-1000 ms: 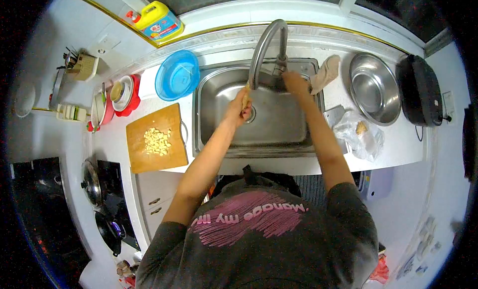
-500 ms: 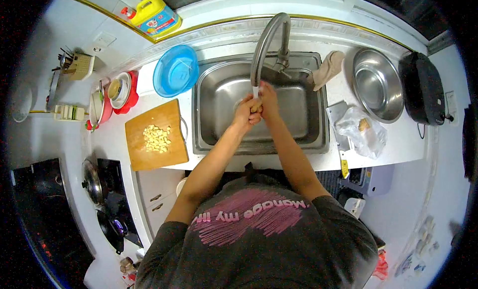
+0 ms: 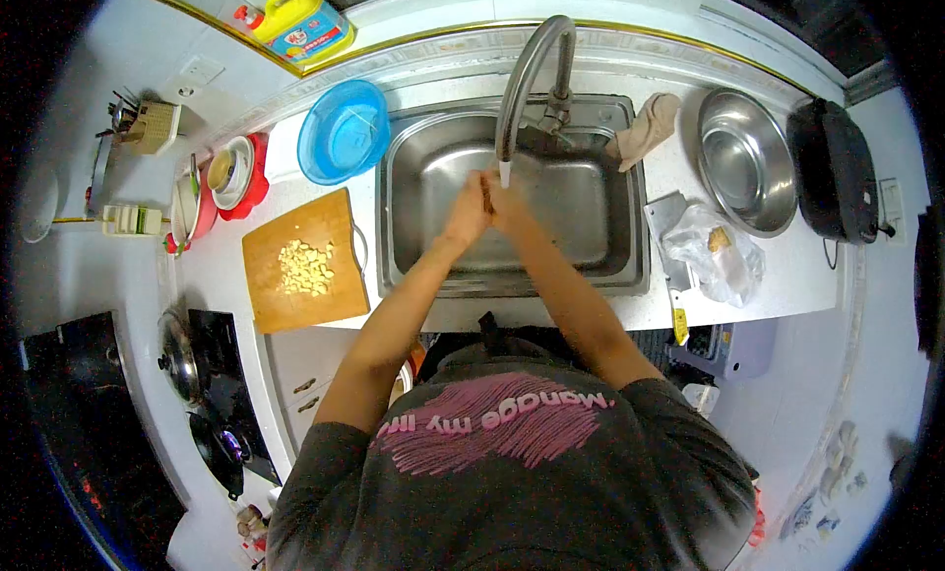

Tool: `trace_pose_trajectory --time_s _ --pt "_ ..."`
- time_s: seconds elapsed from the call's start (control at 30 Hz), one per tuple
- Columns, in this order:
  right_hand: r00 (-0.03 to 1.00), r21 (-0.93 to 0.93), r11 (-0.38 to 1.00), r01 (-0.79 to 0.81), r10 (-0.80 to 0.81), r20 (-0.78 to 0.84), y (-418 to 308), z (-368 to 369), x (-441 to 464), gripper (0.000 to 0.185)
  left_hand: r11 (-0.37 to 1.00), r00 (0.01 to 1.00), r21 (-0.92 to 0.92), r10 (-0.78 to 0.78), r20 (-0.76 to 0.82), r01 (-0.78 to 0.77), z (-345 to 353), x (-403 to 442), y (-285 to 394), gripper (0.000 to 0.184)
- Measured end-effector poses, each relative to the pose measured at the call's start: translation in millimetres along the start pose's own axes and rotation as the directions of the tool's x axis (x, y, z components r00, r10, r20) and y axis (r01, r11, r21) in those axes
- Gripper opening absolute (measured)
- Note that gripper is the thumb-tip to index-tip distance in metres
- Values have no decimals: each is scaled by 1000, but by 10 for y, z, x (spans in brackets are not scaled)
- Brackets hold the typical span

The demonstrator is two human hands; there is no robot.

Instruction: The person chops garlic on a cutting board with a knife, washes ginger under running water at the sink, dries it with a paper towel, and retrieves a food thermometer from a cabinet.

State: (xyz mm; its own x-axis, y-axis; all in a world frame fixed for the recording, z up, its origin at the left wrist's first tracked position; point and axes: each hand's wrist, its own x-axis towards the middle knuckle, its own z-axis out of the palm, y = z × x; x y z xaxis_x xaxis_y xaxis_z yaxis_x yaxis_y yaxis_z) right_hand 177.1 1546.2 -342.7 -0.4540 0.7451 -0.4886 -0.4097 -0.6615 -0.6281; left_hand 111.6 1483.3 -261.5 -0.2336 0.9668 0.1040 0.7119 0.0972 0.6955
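Note:
Water runs from the curved faucet (image 3: pixel 536 74) onto my two hands, which are pressed together over the steel sink (image 3: pixel 423 192). My left hand (image 3: pixel 467 213) is closed, its fingers curled round a small yellow-brown lump (image 3: pixel 486 191), perhaps a piece of ginger. Only a dark sliver of that lump shows between the hands. My right hand (image 3: pixel 511 209) lies against the left one under the stream, and motion smears its fingers.
A cutting board (image 3: pixel 345 295) with pale yellow chopped pieces (image 3: pixel 306 267) lies left of the sink, below a blue basin (image 3: pixel 313 143). To the right are a cloth (image 3: pixel 650 128), a cleaver (image 3: pixel 667 217), a plastic bag (image 3: pixel 733 271) and a steel bowl (image 3: pixel 745 162).
Both hands have shifted slightly left and come closer together under the water. The lump, plainer between the fingers before, is now mostly covered. My right hand has become blurred.

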Motion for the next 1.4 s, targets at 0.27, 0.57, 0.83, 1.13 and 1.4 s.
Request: trace_pose_trajectory --time_s 0.27,0.57,0.83,1.13,1.4 --pt "997 278 960 37 -17 -76 -157 28 -22 19 -119 683 -794 -447 579 595 1 -8 109 12" --pt "957 7 978 -208 202 207 -127 -353 371 16 -489 531 -557 -207 822 671 210 -79 -50 37" --pt "982 -194 962 191 -189 28 -131 -32 -142 35 -452 383 -451 -239 892 769 -34 180 -165 42" --pt "801 -930 158 333 -568 190 -268 -224 12 43 416 697 -693 -696 174 589 600 41 143 43" --pt "895 -472 762 444 -398 201 260 -270 108 58 -178 449 -562 -432 782 808 216 107 -213 40"
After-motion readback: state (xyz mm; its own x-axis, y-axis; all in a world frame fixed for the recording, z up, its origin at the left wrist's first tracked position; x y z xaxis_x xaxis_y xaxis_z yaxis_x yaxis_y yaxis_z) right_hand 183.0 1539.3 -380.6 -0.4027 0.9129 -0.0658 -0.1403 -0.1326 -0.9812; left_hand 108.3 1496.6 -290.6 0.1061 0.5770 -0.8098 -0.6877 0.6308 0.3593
